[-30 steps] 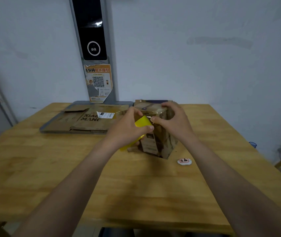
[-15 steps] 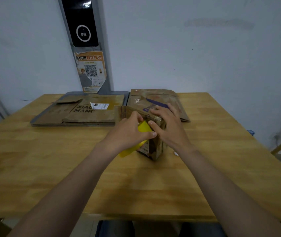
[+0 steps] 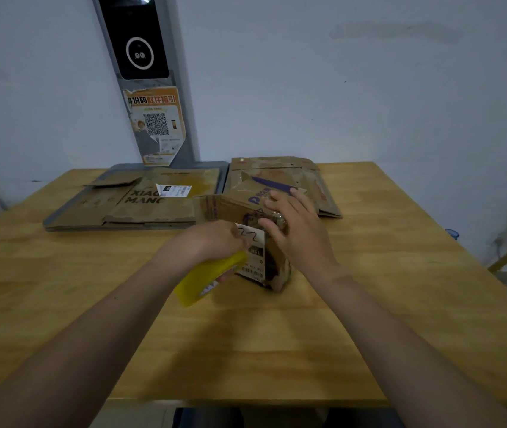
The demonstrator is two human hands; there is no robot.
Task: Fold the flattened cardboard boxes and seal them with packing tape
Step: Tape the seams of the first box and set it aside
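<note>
Left hand (image 3: 205,242) grips a yellow tool (image 3: 207,278) beside the small box (image 3: 224,208), while right hand (image 3: 297,233) rests open-fingered on its top.

Part-folded box (image 3: 233,211) mid-table, flat cardboard behind it.

The box stands on the table (image 3: 400,304), roughly central, between the two hands. The left hand (image 3: 212,242) is at its near left side and grips a flat tool (image 3: 205,279) that slants down toward the near left. The right hand (image 3: 298,233) lies over the box's top and right side. Behind the box to the left, a stack of flattened boxes (image 3: 141,205) lies on a tray (image 3: 116,167) by the table's far edge. Just behind it to the right lies a second pile of flattened boxes (image 3: 317,186). Beyond the tray an upright panel (image 3: 141,41) stands against the wall (image 3: 338,88), with a poster (image 3: 156,125) on its lower part.
</note>
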